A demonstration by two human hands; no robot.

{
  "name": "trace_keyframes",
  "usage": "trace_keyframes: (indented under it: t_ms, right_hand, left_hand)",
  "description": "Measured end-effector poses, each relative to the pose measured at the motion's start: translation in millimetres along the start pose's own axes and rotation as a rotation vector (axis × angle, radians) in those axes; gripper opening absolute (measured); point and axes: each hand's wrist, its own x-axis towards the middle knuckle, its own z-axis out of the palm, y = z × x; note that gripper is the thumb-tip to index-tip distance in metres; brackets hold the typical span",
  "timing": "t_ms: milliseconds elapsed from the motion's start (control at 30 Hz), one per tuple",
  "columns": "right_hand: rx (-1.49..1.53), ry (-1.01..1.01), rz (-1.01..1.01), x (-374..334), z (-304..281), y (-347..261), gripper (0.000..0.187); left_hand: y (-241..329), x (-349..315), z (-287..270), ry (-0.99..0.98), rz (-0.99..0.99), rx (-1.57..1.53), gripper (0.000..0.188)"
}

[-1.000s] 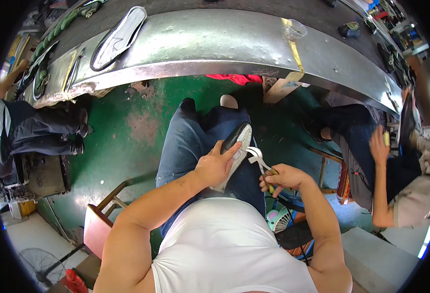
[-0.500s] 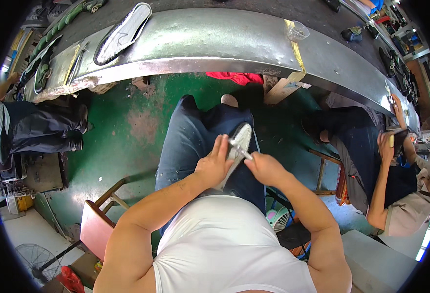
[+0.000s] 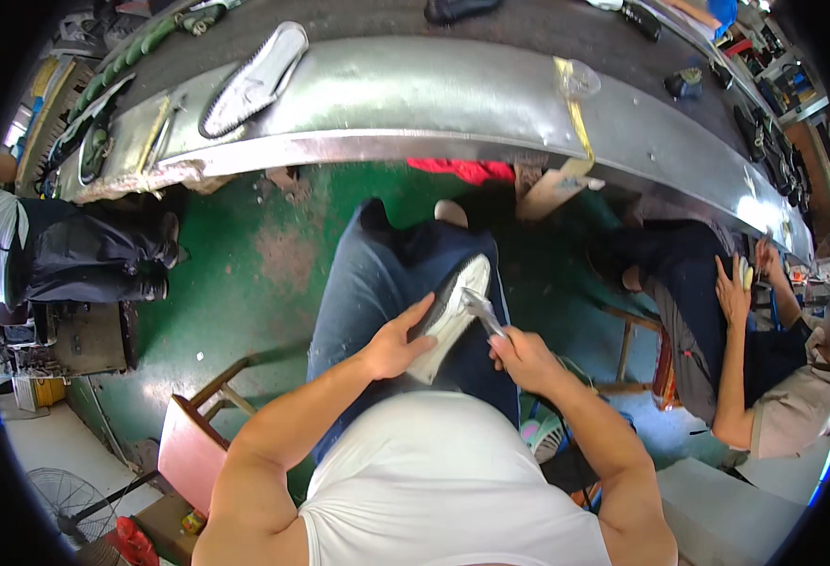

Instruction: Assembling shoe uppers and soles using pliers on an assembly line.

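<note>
A shoe (image 3: 447, 332) with a pale underside and a dark rim lies slantwise on my right thigh, its underside facing up. My left hand (image 3: 398, 344) grips its left edge, with the fingers along the dark side and the thumb by the pale face. In my right hand (image 3: 525, 358) is a silvery metal pincers-like tool (image 3: 484, 311), held by the handle end. The tool's head rests over the middle of the shoe's underside; whether it bites on anything is too small to tell. Another pale shoe (image 3: 251, 85) with a dark rim lies on the metal bench ledge ahead.
The metal ledge (image 3: 415, 90) runs across in front of my knees, carrying a clear plastic cup (image 3: 580, 80). Dark shoes (image 3: 457, 9) lie beyond it. One person (image 3: 783, 387) sits at right; another (image 3: 66, 245) is at left. A pink-seated stool (image 3: 191, 443) stands by my left elbow.
My left hand has shifted from the shoe's top face to its left edge. The right hand and tool have drawn slightly back and right. The view has tilted a little.
</note>
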Motion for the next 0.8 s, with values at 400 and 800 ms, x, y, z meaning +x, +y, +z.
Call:
trace_keyframes:
  t_ms: [400, 800]
  right_hand:
    - [0.541, -0.028, 0.222, 17, 20, 53, 0.044]
    - [0.853, -0.172, 0.336, 50, 4, 65, 0.045]
  left_hand:
    - [267, 70, -149, 0.221, 0.264, -0.426, 0.06]
    - [313, 385, -292, 0.445, 0.234, 2.005, 0.056]
